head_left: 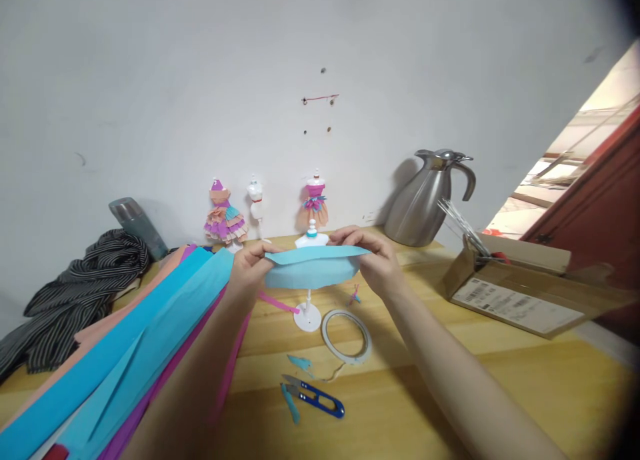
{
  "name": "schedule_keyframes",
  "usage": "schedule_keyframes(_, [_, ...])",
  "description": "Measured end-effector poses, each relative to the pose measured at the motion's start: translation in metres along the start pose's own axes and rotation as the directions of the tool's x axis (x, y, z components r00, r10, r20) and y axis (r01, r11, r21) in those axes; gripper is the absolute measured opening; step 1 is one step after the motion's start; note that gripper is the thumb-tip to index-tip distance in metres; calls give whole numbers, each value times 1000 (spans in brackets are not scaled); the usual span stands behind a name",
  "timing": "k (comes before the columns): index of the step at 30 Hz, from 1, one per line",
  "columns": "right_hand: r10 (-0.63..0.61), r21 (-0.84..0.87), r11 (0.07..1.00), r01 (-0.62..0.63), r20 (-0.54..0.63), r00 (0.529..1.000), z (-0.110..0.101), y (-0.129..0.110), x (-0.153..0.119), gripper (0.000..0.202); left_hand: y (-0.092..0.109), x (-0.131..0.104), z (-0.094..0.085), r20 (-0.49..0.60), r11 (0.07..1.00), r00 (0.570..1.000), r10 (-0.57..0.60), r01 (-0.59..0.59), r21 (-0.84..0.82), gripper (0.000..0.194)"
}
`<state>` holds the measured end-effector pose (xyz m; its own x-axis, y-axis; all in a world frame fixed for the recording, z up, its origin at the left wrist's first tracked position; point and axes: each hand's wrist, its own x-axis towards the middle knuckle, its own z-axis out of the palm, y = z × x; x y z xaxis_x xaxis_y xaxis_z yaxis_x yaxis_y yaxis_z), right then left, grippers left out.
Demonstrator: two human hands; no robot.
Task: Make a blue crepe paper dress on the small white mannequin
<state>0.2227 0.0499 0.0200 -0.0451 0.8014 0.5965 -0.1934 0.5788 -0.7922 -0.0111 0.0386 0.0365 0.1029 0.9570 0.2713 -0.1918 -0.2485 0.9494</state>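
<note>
A strip of light blue crepe paper (313, 271) is stretched level between my two hands, its upper edge folded over. My left hand (251, 265) pinches its left end, and my right hand (374, 257) pinches the right end. Right behind the paper stands a small white dress-form mannequin (307, 318); its neck with a blue band shows above the paper and its round base below, while its torso is mostly hidden. On the table before it lie a roll of double-sided tape (367, 343), blue-handled thread snips (320, 400) and blue paper scraps (290, 404).
Long crepe paper sheets (125, 340) in blue, peach and purple lie at left, beside a striped cloth (107, 273) and a bottle (137, 227). Along the wall stand a ruffled-dress mannequin (225, 220), a bare one (255, 197) and a pink-topped one (315, 200). A steel jug (423, 200) and cardboard box (520, 303) stand right.
</note>
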Motion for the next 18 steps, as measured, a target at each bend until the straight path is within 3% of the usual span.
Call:
schedule_keyframes(6, [148, 119, 981, -152, 38, 988, 7, -12, -7, 6, 4, -9, 5, 67, 995, 998, 19, -13, -96, 6])
schedule_keyframes(13, [187, 128, 973, -191, 39, 982, 7, -10, -8, 13, -6, -6, -2, 226, 984, 959, 172, -158, -79, 11])
schedule_keyframes(18, [163, 154, 974, -166, 31, 986, 5, -1, -8, 11, -10, -5, -6, 253, 978, 945, 206, -207, -25, 12])
